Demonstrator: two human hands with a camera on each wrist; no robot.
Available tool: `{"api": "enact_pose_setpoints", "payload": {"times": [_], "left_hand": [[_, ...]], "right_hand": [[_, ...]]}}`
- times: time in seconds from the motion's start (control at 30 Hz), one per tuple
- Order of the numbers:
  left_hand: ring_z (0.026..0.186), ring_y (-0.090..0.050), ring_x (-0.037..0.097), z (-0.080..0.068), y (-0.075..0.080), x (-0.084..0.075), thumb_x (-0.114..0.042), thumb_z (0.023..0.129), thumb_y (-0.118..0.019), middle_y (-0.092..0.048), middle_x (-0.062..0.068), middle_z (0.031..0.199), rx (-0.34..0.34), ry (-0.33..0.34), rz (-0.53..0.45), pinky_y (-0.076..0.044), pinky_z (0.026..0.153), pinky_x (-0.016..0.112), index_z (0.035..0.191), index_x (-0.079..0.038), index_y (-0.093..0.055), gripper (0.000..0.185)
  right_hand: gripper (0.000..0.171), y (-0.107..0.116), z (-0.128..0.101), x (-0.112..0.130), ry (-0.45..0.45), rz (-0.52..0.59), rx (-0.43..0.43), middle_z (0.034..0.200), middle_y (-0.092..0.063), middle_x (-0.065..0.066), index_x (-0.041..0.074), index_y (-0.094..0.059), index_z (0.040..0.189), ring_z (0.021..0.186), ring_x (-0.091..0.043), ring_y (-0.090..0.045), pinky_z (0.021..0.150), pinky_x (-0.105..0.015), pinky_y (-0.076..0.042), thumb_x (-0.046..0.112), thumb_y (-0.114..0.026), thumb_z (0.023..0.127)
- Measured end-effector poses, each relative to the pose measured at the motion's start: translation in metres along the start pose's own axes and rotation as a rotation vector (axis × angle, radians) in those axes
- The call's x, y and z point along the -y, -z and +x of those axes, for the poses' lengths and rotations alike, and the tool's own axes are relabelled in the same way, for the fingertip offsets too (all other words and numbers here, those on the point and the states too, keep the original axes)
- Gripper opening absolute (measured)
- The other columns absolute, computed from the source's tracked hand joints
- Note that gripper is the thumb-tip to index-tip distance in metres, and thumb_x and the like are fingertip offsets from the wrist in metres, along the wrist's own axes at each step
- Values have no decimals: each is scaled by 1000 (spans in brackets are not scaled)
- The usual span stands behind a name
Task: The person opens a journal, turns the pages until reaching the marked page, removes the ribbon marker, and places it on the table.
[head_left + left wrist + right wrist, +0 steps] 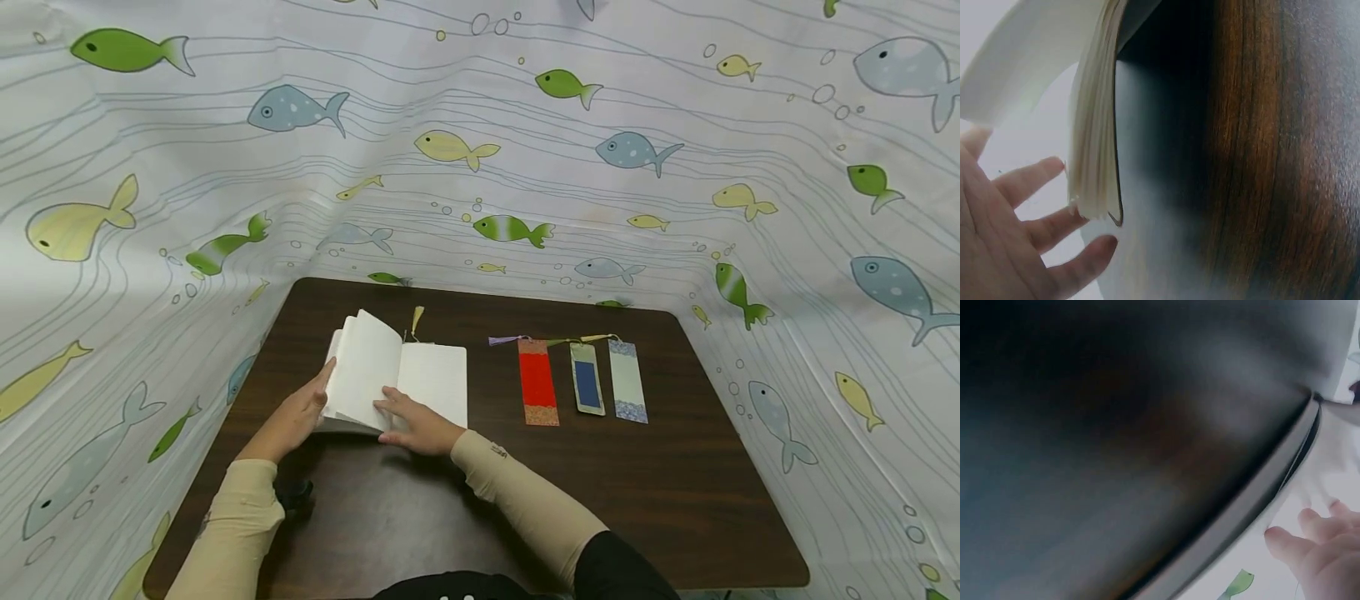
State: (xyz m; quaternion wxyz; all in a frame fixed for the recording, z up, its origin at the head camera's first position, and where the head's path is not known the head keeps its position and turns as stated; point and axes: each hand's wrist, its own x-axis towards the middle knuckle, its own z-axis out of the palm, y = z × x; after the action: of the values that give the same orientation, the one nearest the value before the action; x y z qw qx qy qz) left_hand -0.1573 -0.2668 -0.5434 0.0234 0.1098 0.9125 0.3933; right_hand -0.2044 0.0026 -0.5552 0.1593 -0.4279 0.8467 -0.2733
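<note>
Book (397,375) pages white, centre frame; bookmarks right of it: red (537,381), blue-centred (587,379), pale (627,381); table (675,483) dark brown; fish-print cloth (525,150).

Both arms in tan sleeves are reaching forward, bent a bit at the elbows, with the left hand (294,414) spreading loose, nearly straight fingers (1035,178) and the right hand (417,424) lying palm down, fingers stretched flat and angling in toward the left one.

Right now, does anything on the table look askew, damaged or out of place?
Nothing stands out. The open book lies flat with both hands on its pages, a tassel poking out at its top. The three bookmarks lie side by side, roughly parallel, on the table.
</note>
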Motion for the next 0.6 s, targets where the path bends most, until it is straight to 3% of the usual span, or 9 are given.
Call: {"api": "enact_pose_setpoints", "payload": {"times": [0.13,0.27,0.37,0.47,0.6], "left_hand": [[142,-23,61,0,2,-1,-44,112,-26,-17,31,162,1,-8,25,-21,108,77,164,-15,-9,63],[140,-26,63,1,3,-3,-41,112,-27,-20,37,158,20,9,58,-23,106,79,159,-7,-31,58],[138,-30,63,1,1,-2,-43,112,-25,-22,40,156,60,51,91,-26,105,79,151,-3,-46,59],[138,-30,63,1,-3,2,-43,112,-24,-24,41,155,86,85,111,-27,106,77,148,-2,-49,60],[138,-29,63,0,-6,4,-40,112,-25,-24,42,154,94,97,100,-26,108,75,148,-1,-50,58]], "right_hand": [[60,-5,1,3,0,-106,42,169,-19,-8,16,-41,157,155,-24,-18,119,-54,-28,37,-60,104],[54,-6,0,3,-14,-145,67,169,-21,-4,20,-44,156,154,-29,-19,117,-61,-27,36,-56,105],[53,-5,-1,-1,-32,-150,70,168,-24,-4,20,-44,156,154,-32,-21,118,-59,-27,33,-56,106],[55,-2,-4,-11,-74,-167,59,167,-27,-7,16,-43,156,153,-31,-23,119,-55,-28,29,-60,104],[65,4,-14,-33,-180,-305,58,165,-30,-12,10,-42,155,152,-28,-27,118,-51,-32,32,-67,100]]}}
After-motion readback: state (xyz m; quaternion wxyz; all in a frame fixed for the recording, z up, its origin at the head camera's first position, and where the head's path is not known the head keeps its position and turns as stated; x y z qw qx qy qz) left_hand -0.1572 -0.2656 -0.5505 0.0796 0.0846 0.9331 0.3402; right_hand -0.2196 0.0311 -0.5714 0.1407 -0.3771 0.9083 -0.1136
